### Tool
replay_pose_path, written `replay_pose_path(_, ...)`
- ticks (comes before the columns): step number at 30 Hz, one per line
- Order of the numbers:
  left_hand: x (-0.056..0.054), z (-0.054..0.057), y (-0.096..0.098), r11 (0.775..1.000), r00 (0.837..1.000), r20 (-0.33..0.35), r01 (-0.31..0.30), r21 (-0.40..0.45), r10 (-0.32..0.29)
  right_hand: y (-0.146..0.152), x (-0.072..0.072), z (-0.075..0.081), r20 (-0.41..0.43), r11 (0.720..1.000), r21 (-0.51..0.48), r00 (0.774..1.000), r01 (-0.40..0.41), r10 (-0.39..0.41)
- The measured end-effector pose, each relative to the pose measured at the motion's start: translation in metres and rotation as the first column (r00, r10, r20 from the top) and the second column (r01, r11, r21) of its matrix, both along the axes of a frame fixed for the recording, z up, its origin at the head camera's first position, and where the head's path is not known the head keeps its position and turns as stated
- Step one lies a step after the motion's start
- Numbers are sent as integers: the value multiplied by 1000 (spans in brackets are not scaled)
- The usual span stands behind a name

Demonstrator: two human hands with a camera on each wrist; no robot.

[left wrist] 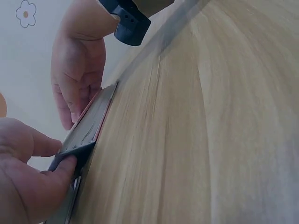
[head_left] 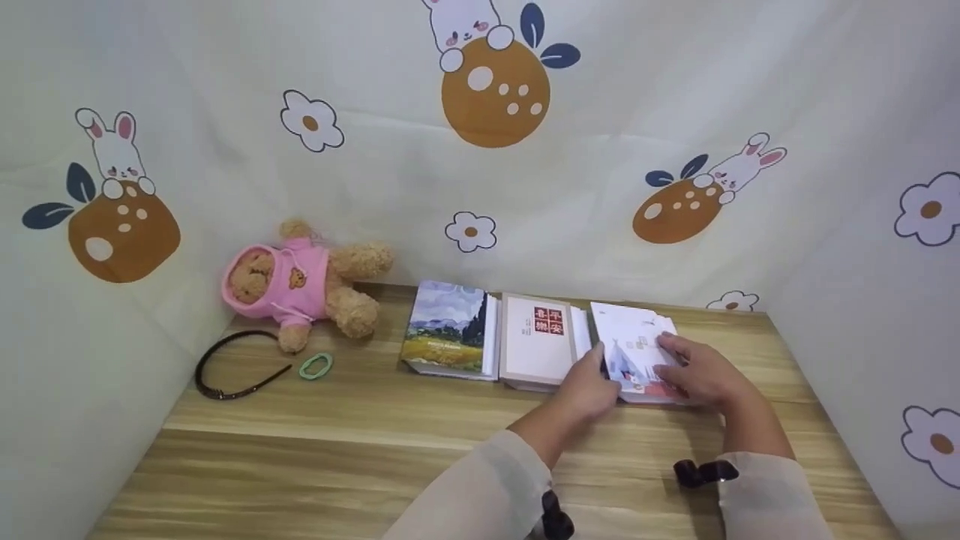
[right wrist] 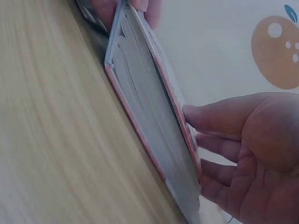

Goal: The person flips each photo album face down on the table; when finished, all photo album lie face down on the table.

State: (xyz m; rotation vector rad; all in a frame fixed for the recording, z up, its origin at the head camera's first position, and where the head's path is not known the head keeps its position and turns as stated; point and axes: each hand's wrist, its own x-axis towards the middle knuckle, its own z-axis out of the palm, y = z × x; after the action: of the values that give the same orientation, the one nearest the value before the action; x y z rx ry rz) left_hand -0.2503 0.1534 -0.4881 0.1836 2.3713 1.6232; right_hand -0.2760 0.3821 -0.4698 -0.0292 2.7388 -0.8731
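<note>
A thick white album [head_left: 634,352] with a tent picture and a red band on its cover lies at the right end of a row. My left hand [head_left: 590,382] pinches its dark spine [left wrist: 77,155], thumb on the spine and a finger up on the cover. At the opposite side, my right hand [head_left: 705,371] holds the album by its right part, with the thumb [right wrist: 205,117] on the cover near the front edge. The page block [right wrist: 145,88] shows between the two covers in the right wrist view. Beside it lies a beige album [head_left: 536,345] with red characters.
Leftmost in the row is a landscape-painted album [head_left: 448,330]. A teddy bear [head_left: 300,285] in a pink hoodie lies at the back left, near a black headband [head_left: 217,356] and a green hair tie [head_left: 316,367]. Printed cloth walls [head_left: 375,195] enclose the wooden table [head_left: 300,450].
</note>
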Motion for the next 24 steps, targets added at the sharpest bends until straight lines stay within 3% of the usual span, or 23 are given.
replay_pose_path(5, 2, 6, -1, 995, 998, -60, 11, 103, -4, -16, 2, 8, 3, 999, -28, 1000, -17, 17)
replay_pose_path(11, 1, 18, 4, 964, 1000, -6, -5, 266, 7, -31, 4, 24, 47, 994, -105, 999, 24, -19)
replay_pose_path(16, 0, 28, 7, 951, 1000, -2, -11, 309, 13, -42, 8, 36, 35, 980, -183, 997, 80, -75)
replay_pose_path(20, -3, 36, 7, 937, 1000, -22, 21, 348, -14, -46, 12, 43, 4, 940, -330, 995, 92, -96)
replay_pose_path(24, -8, 42, 7, 918, 999, -25, 42, 395, -34, -45, 14, 46, -41, 857, -510, 994, 70, -106)
